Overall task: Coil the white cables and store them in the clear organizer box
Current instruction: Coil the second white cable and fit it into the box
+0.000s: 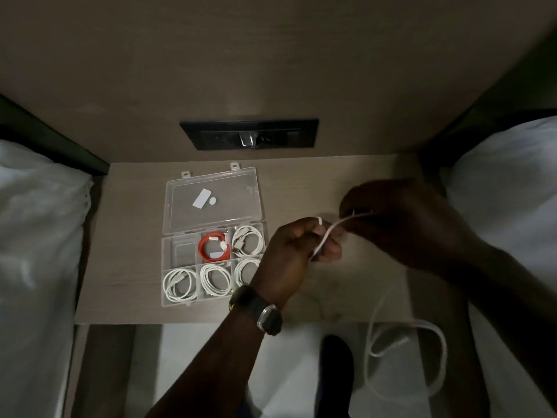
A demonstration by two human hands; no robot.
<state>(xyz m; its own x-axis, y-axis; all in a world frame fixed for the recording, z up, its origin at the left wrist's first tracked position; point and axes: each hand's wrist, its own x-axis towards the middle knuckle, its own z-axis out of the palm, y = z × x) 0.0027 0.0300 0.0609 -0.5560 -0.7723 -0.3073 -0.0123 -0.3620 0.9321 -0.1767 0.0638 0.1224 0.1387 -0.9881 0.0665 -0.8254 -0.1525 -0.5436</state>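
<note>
The clear organizer box (pixel 166 268) lies open on the wooden bedside table, its lid (pixel 211 203) folded back flat. Several compartments hold coiled white cables (pixel 179 283); one holds a red coiled cable (pixel 211 247), and the upper-left compartment looks empty. My left hand (pixel 297 253) is closed around one end of a loose white cable (pixel 327 235), its plug sticking up above the fist. My right hand (pixel 401 218) pinches the same cable a little further along. The rest of that cable hangs in loose loops (pixel 407 330) past the table's front edge.
A black wall socket panel (pixel 248 134) sits above the table (pixel 346 294). White bedding flanks the table on the left (pixel 36 236) and right (pixel 506 191). A dark shoe (pixel 336 360) shows on the floor below. A watch (pixel 268 316) is on my left wrist.
</note>
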